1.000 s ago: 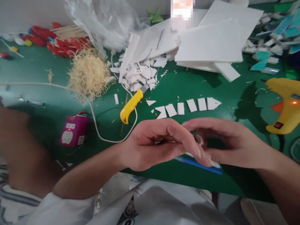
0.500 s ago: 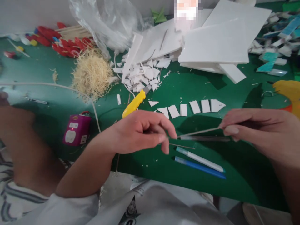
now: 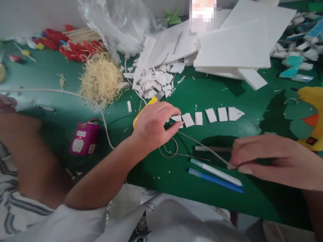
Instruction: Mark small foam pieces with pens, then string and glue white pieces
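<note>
My right hand [image 3: 264, 161] pinches the end of a thin grey-brown string [image 3: 204, 146] between thumb and fingers. The string runs up left to below my left hand, then loops on the green table. My left hand [image 3: 156, 122] hovers with thumb and index finger apart beside the leftmost of several small white foam board pieces [image 3: 199, 118], set in a curved row. The last piece on the right has a pointed end [image 3: 235, 114]. Beneath my left hand lies a yellow utility knife [image 3: 153, 99], partly hidden. A white pen [image 3: 217, 172] and a blue pen [image 3: 215, 180] lie below the string.
A heap of white scraps [image 3: 156, 80] and large white boards [image 3: 233, 45] lie behind. Left are a straw bundle [image 3: 101, 79], a purple power adapter [image 3: 84, 138] and a white cable [image 3: 104, 127]. A yellow figure [image 3: 309, 107] stands at right. Another person's hand [image 3: 7, 102] shows at left.
My left hand has moved up and left from the string towards the white pieces, opening its fingers. My right hand has lowered with the string, which now slants down to the right.
</note>
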The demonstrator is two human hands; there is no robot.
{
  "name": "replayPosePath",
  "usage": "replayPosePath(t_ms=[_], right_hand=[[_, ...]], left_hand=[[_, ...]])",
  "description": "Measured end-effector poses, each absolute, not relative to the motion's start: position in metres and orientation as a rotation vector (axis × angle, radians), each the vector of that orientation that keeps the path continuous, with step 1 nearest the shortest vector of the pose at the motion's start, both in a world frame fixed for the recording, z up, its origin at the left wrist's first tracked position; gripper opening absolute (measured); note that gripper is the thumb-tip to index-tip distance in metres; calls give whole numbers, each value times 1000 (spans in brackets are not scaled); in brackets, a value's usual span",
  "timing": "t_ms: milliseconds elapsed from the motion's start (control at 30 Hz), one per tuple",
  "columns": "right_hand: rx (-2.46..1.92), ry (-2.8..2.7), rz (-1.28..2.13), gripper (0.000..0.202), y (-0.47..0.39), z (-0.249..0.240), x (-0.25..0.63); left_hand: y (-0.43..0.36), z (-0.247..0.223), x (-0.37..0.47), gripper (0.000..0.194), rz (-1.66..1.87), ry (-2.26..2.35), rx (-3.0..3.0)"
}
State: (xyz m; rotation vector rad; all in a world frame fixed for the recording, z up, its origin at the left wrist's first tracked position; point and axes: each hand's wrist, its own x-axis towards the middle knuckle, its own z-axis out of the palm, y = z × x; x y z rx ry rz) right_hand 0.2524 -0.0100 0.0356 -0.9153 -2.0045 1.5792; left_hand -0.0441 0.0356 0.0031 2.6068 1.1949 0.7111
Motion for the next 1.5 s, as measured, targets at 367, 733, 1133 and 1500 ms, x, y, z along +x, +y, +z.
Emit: replayPosePath(t_ms=[367,733,1133,1500], right_hand=[[-978,-1876,1720,22,-7,48,250],[-1280,-1843,1002,17,-20,23,249],[-1404,-1894,817,16,-16,21,244],[-1876,-1416,685,23,-14,24,240]], left_hand=[[19,8,-27,31,880,629,2269],[-9,24,-7,9,463,704,1188],[-6,27,-2,10,243,807,896],[14,25,-19,18,657,1211,1602]])
